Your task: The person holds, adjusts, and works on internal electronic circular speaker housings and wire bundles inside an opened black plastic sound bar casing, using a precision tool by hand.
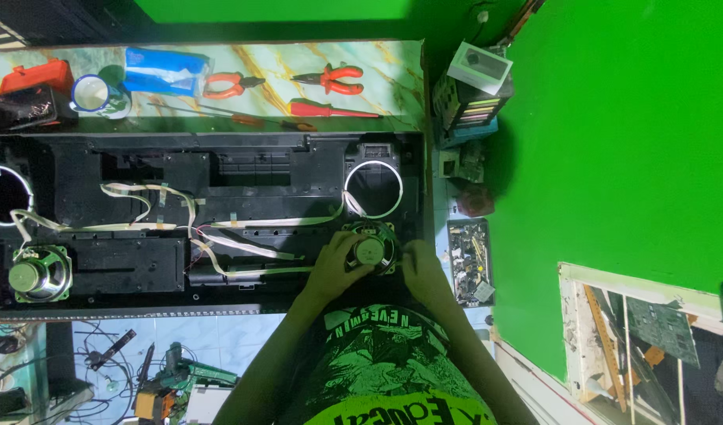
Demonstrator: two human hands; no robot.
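Near the bench's right edge, the left hand [334,264] grips the loose speaker [369,250] lying in the black casing [141,271] while the right hand [420,271] rests open beside it; tugging could, I judge, tear its thin wires [243,245].

We see two orange-handled pliers [231,83] [334,78], a red screwdriver [330,110], a white mug [94,94] and a second speaker [38,274] lying far left.
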